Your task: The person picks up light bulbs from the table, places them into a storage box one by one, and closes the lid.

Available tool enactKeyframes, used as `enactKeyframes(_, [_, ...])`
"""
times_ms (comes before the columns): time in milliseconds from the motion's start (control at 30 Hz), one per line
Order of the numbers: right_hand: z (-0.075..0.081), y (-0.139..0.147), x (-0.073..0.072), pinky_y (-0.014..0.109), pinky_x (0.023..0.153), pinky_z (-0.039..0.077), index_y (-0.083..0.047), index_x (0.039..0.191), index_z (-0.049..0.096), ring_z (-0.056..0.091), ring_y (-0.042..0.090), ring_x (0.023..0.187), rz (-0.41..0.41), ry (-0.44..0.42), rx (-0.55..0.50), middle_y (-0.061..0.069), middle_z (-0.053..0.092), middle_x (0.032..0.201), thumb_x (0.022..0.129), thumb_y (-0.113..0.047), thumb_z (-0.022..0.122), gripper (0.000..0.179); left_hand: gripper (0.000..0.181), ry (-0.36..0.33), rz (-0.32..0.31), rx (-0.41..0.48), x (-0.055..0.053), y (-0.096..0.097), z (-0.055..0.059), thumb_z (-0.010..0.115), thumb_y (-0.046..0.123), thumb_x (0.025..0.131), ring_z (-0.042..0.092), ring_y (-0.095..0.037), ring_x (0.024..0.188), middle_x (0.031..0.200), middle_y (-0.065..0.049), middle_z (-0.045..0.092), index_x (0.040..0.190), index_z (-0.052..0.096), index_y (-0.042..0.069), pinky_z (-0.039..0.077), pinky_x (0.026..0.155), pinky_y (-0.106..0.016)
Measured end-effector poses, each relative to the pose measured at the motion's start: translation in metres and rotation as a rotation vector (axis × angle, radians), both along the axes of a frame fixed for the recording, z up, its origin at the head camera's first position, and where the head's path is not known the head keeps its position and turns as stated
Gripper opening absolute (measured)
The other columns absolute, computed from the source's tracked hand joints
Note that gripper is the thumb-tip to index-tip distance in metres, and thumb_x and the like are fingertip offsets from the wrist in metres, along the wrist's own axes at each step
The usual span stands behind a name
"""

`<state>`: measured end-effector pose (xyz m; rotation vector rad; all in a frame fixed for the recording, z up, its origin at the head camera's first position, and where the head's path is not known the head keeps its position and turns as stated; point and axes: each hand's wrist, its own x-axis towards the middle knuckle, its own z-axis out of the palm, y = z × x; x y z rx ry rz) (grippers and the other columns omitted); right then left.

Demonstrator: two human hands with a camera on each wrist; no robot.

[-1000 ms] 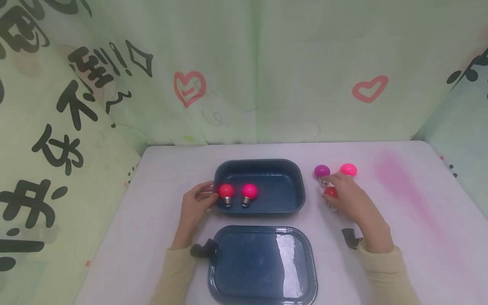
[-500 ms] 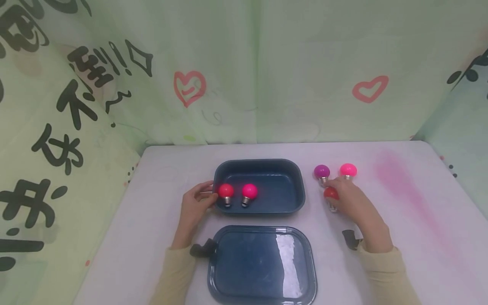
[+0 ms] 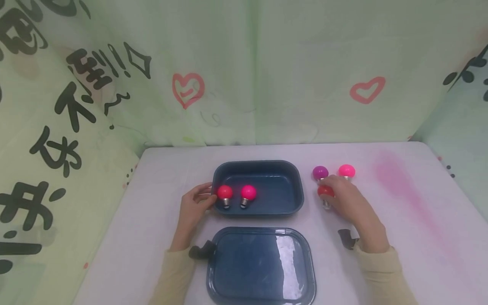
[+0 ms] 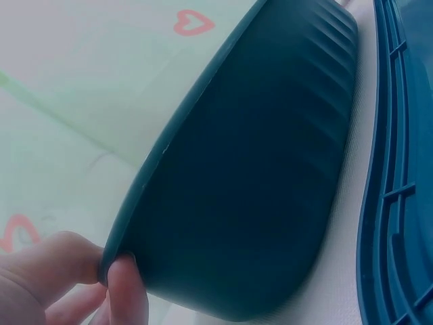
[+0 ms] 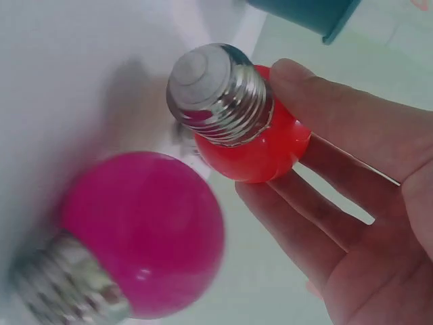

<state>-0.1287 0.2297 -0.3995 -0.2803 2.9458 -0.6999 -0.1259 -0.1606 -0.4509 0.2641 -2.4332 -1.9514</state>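
Note:
My right hand (image 3: 348, 201) pinches a red light bulb (image 3: 325, 191) between thumb and fingers at the right of the table. In the right wrist view, the screw base of this red bulb (image 5: 270, 152) points toward the camera, and a magenta bulb (image 5: 145, 230) fills the lower left. At the left end of a dark blue box (image 3: 280, 186), my left hand (image 3: 192, 207) grips the rim, with thumb and fingers on either side of the wall (image 4: 230, 189). Inside the box lie a red bulb (image 3: 225, 192) and a pink bulb (image 3: 248, 192).
A purple bulb (image 3: 320, 172) and a bright pink bulb (image 3: 347, 170) lie just beyond my right hand. The blue lid (image 3: 248, 267) lies flat in front of the box. A printed curtain (image 3: 282, 101) hangs behind the white table (image 3: 167, 169).
My right fingers have settled around the red bulb and shifted it slightly left. The left hand keeps its place at the box rim.

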Motion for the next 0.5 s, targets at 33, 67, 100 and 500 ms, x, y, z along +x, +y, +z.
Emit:
enactKeyframes(33, [0.001, 0.0, 0.0, 0.06, 0.097, 0.049, 0.001, 0.128, 0.06, 0.057, 0.043, 0.115, -0.001, -0.003, -0.007, 0.023, 0.064, 0.119, 0.082, -0.005, 0.078, 0.05, 0.043, 0.002, -0.001, 0.0, 0.0, 0.0, 0.0, 0.075, 0.009, 0.086, 0.066, -0.024, 0.101, 0.12, -0.016, 0.066, 0.128, 0.065, 0.009, 0.059, 0.072, -0.024])
enactKeyframes(67, [0.002, -0.001, 0.0, 0.06, 0.096, 0.049, 0.0, 0.129, 0.06, 0.058, 0.042, 0.114, -0.005, -0.007, -0.018, 0.022, 0.064, 0.119, 0.082, -0.006, 0.078, 0.05, 0.043, 0.006, -0.004, -0.001, 0.001, 0.0, 0.0, 0.075, 0.009, 0.086, 0.066, -0.025, 0.101, 0.12, -0.016, 0.066, 0.128, 0.065, 0.008, 0.06, 0.072, -0.024])
enactKeyframes(100, [0.004, -0.001, 0.0, 0.059, 0.097, 0.049, 0.0, 0.129, 0.06, 0.058, 0.041, 0.114, -0.006, -0.008, -0.027, 0.021, 0.064, 0.119, 0.083, -0.006, 0.078, 0.05, 0.043, 0.011, -0.007, -0.001, 0.001, 0.0, 0.0, 0.075, 0.009, 0.086, 0.066, -0.025, 0.101, 0.12, -0.017, 0.066, 0.128, 0.065, 0.008, 0.06, 0.072, -0.024])
enactKeyframes(500, [0.021, -0.011, 0.004, 0.06, 0.096, 0.05, -0.004, 0.132, 0.057, 0.054, 0.04, 0.118, 0.01, 0.031, -0.078, 0.019, 0.061, 0.125, 0.085, -0.007, 0.076, 0.051, 0.043, 0.009, -0.006, 0.009, 0.002, 0.0, 0.002, 0.075, 0.011, 0.087, 0.065, -0.025, 0.102, 0.122, -0.018, 0.065, 0.129, 0.065, 0.007, 0.059, 0.072, -0.023])
